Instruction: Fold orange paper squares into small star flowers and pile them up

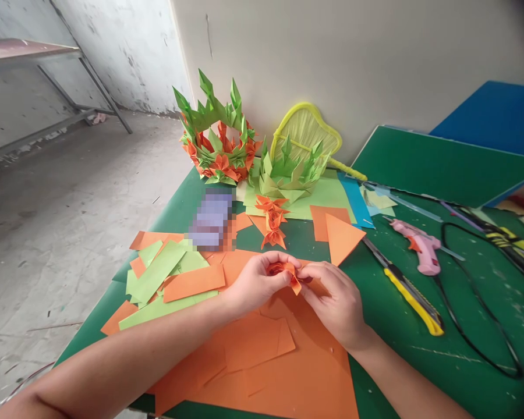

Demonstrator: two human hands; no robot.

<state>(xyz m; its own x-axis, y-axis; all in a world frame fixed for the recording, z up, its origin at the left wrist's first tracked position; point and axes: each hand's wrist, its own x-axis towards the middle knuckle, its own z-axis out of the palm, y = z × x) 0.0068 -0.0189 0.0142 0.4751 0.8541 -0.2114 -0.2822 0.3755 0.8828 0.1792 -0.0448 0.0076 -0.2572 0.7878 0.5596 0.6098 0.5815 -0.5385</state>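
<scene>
Between my two hands is an orange paper flower (293, 278), partly hidden by the fingers. My left hand (262, 279) is closed around its left side. Thumb and fingers of my right hand (334, 297) pinch its right edge. Both hands are just above a large orange paper sheet (318, 355) with smaller cut orange pieces on it. Directly beyond them, several finished orange paper flowers (273, 221) lie in a row. Behind those stands a light green folded-paper crown (290, 177), and at its left a green and orange paper crown (220, 166).
Green and orange paper strips (161, 270) lie in a pile at left, beside a blurred-out rectangular object (212, 218). To the right are a yellow box cutter (413, 299) and a pink glue gun (419, 247) with its black cord (475, 343). A yellow fan (308, 131) leans against the wall.
</scene>
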